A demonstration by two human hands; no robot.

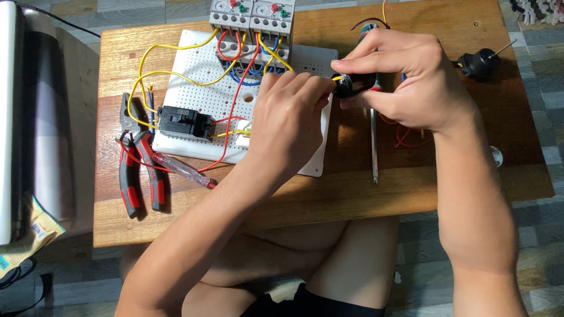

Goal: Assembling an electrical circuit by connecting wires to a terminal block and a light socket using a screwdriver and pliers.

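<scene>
My right hand [411, 79] grips a small black round component [344, 86] above the wooden table. My left hand [288, 120] reaches to the same component, its fingertips pinched on a yellow wire end [336, 77] at it. A screwdriver [373, 144] hangs down under my right hand, its handle hidden behind the fingers. Below my left hand lies a white perforated board [194, 73] carrying a black breaker [185, 122] and two grey relays [251, 20], joined by yellow, red and blue wires.
Red-handled pliers [136, 170] and a red-tipped tester pen [185, 170] lie left of the board. A black plug [479, 63] sits at the table's far right. A grey appliance [35, 117] stands at the left. My bare legs are under the front edge.
</scene>
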